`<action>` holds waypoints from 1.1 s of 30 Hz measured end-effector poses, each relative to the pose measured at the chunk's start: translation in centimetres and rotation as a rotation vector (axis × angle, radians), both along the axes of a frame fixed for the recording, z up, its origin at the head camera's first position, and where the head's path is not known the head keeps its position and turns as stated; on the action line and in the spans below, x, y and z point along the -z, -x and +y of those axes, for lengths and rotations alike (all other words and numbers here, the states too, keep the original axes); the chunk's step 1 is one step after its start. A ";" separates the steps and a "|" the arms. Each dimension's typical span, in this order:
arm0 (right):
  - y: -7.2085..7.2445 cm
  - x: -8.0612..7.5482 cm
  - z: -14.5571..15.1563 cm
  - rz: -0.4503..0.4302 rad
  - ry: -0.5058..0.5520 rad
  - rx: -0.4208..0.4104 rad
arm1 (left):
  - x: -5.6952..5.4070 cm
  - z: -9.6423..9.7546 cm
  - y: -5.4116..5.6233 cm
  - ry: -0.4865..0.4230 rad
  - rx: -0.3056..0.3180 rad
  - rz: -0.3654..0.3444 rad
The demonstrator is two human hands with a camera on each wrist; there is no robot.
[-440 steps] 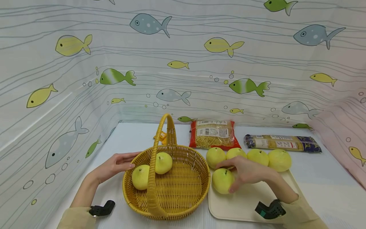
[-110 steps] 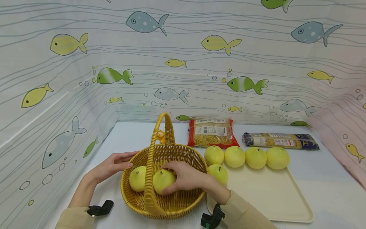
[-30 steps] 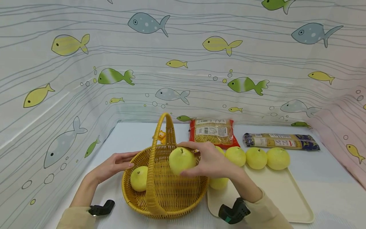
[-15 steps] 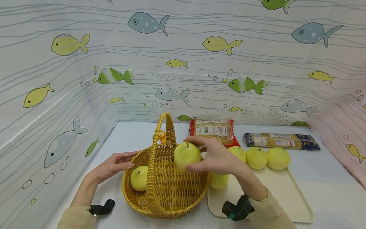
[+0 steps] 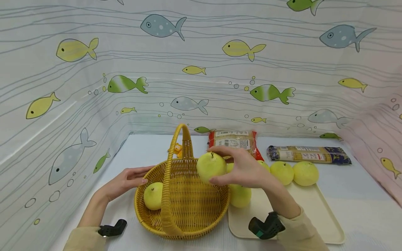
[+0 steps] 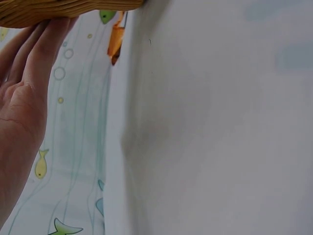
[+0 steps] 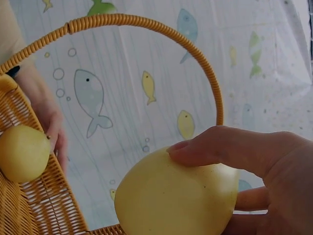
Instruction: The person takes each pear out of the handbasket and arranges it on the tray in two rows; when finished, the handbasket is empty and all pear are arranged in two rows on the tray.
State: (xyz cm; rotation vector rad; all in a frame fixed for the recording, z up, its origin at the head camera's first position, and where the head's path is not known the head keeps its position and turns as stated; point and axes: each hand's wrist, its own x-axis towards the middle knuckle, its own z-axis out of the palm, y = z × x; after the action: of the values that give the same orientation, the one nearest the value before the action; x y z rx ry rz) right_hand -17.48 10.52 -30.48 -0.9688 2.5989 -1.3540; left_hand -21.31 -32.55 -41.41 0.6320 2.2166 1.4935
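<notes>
A yellow pear [image 5: 211, 168] is gripped by my right hand [image 5: 248, 169], held above the right part of the yellow wicker basket [image 5: 188, 233]. The thumb and fingers curve around its sides; in the right wrist view the thumb lies on the pear [image 7: 176, 196]. Another pear [image 5: 153, 196] sits inside the basket at the left, partly behind the handle [image 5: 167, 188]. My left hand [image 5: 130, 179] rests with straight fingers against the basket's left outer side. The left wrist view shows those fingers [image 6: 44, 54] touching the wicker.
Right of the basket lies a cream tray [image 5: 329, 223] with several pears [image 5: 281, 173], some hidden by my right hand. Behind are a red-edged pasta bag [image 5: 233, 143], a long spaghetti pack [image 5: 309, 155] and a small orange packet [image 5: 178, 150]. Fish-patterned sheeting surrounds the table.
Earlier my right hand had a pear down inside the basket. It has since lifted that pear up and to the right, toward the basket's right rim. My left hand has stayed at the basket.
</notes>
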 end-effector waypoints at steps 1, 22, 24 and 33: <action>0.0 -0.1 0.1 -0.006 0.004 0.002 | 0.1 0.0 0.0 -0.006 0.002 -0.005; 0.4 3.0 4.4 -0.027 0.103 0.176 | -0.4 0.1 -0.2 0.014 -0.010 0.008; 0.4 3.4 4.9 -0.008 0.100 0.190 | -0.4 0.0 -0.3 0.015 -0.012 0.006; -0.1 4.4 6.8 0.005 0.116 0.233 | -0.3 0.0 -0.2 0.010 -0.017 -0.004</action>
State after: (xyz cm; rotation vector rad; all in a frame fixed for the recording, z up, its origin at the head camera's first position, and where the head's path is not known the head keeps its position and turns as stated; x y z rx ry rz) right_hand -17.38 17.34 -34.89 -0.6976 2.7343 -1.5705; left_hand -21.13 -32.53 -41.10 0.6084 2.2309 1.4892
